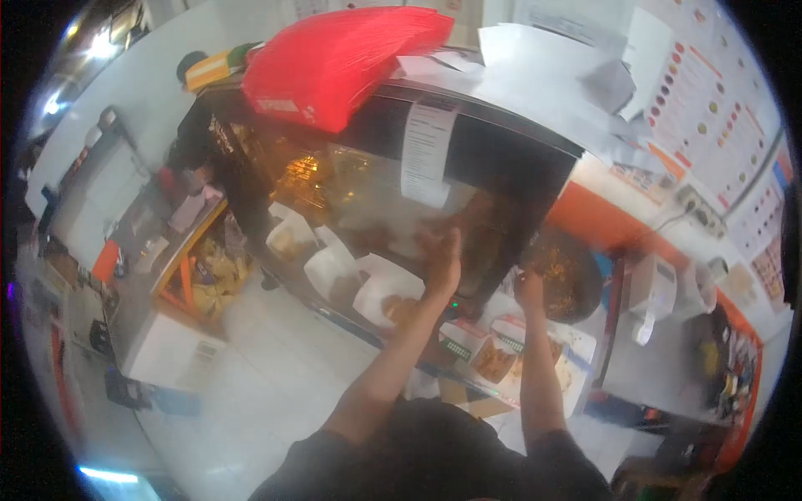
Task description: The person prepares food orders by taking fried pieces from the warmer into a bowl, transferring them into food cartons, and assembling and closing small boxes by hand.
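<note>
Bag [351, 63] at 11 o'clk is showing solid red w/ pale print; pan [587, 296] at 3 o'clk showing dk.; cartons [458, 347] at 5 o'clk showing red & patterned grn.

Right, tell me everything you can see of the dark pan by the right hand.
The dark pan looks round, wide and probably metal, its inner face showing, with orange-brown bits of food across the middle. It is at the right of the black glass-fronted cabinet, beyond the open food boxes. The right hand is at its left edge in the picture; blur hides any handle, the grip, and whether it is tilted or what supports it.
</note>
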`<state>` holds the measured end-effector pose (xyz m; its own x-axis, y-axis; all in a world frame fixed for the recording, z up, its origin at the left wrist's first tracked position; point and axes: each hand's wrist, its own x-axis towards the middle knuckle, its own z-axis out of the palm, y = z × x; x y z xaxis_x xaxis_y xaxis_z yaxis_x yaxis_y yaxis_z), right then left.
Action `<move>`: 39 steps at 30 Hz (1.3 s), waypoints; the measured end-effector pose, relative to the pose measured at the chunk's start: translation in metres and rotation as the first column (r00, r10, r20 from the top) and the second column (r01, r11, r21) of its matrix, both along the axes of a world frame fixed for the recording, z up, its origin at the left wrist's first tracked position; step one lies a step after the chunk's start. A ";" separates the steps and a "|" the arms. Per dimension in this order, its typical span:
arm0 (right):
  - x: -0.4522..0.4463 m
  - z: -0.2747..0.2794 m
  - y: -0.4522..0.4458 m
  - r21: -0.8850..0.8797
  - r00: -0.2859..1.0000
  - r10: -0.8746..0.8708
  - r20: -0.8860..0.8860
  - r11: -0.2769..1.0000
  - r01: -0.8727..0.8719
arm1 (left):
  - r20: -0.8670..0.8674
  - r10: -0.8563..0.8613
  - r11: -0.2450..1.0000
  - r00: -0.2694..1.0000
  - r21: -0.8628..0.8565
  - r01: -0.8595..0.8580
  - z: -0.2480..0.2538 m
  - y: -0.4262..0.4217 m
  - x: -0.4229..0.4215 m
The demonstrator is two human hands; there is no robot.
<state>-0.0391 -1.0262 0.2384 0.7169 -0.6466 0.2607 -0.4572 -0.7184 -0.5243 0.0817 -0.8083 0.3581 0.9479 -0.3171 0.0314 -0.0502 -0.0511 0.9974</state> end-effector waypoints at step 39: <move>-0.073 0.154 0.156 0.460 0.874 -0.105 0.475 0.876 -0.145 | -0.048 0.003 0.994 0.999 -0.109 -0.008 -0.060 0.273 0.298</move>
